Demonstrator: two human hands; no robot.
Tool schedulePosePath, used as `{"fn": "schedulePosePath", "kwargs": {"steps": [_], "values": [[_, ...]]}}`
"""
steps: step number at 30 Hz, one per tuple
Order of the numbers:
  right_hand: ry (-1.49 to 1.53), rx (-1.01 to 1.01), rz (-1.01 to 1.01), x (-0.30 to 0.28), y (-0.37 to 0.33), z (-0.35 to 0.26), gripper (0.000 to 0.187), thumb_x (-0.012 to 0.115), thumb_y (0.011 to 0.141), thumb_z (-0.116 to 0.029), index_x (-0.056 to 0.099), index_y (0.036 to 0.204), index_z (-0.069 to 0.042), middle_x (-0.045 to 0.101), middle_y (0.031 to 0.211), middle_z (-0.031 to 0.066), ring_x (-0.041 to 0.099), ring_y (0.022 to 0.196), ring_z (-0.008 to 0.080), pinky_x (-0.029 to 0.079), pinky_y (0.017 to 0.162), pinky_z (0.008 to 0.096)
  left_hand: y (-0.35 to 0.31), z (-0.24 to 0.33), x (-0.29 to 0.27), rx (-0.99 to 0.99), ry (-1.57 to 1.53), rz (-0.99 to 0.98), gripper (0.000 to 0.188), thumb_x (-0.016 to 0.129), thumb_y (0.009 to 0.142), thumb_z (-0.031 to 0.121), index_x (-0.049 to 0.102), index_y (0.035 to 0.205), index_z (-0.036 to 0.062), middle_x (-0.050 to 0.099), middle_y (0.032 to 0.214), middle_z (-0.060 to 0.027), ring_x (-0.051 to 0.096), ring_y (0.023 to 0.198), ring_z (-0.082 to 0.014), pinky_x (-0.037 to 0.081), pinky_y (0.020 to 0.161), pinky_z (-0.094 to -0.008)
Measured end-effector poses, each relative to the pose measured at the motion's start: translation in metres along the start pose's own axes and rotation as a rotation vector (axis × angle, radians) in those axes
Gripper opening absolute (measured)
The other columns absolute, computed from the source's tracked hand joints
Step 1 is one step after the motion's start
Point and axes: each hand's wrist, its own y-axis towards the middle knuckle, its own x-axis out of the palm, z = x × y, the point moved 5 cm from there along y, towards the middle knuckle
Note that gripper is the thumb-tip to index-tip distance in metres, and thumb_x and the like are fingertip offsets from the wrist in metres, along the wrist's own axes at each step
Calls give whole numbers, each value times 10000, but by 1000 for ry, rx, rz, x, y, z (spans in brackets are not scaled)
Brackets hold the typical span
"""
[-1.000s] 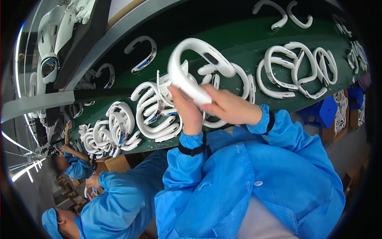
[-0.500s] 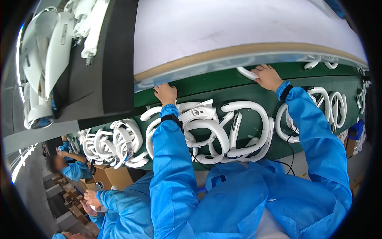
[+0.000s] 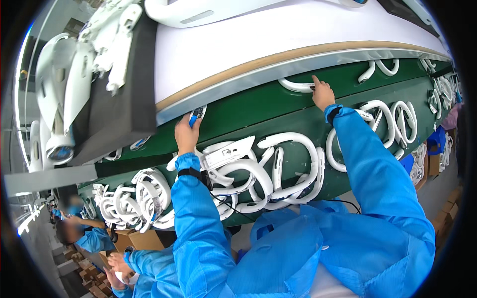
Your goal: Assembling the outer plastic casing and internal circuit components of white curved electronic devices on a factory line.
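Observation:
My left hand [image 3: 187,133] is closed on a white part with a blue patch [image 3: 197,115], under the edge of the white-topped shelf. My right hand [image 3: 323,94] is at the end of a white curved tube-like part [image 3: 297,86], its fingers on that end and one finger pointing up. The far side of this part runs beneath the shelf edge. Both lie over a green work surface [image 3: 248,110]. Between my forearms is a pile of white curved ring-like parts [image 3: 298,141], and a flat white piece [image 3: 231,153] lies on it.
The shelf edge [image 3: 278,59] crosses ahead of my hands. More white rings [image 3: 141,191] are heaped at left, others [image 3: 382,121] beyond my right forearm. White devices [image 3: 82,79] stand on a black block at upper left. A co-worker's hands [image 3: 118,270] are at lower left.
The view has shifted. My left hand has moved back from the shelf edge, and the white and blue part now shows in it. More of the curved part by my right hand shows.

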Motion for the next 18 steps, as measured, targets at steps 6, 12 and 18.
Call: {"fn": "schedulePosePath", "kwargs": {"steps": [6,12,18], "values": [[933,-201,-433,-66,-59,-110,248,550,829,-88,604,1058,-10,644,830,109,613,783,153,486,697,285,-63,82,-74,-139,-923,27,204,620,842,103,490,956,-5,646,826,-116,632,648,-182,495,582,-283],[1712,-322,-600,-180,-150,-220,309,509,925,-192,531,1184,-26,628,962,64,598,816,128,482,709,269,-148,185,-107,-103,-1228,-74,335,538,877,59,383,1173,25,603,844,-129,609,629,-196,510,571,-295],[1625,-325,-789,-204,-220,-205,313,507,925,-188,547,1157,20,565,1026,85,543,844,139,454,693,259,-221,234,-92,-90,-1728,-334,682,383,886,512,293,1342,12,522,1127,-197,607,875,-286,514,735,-402]]}}
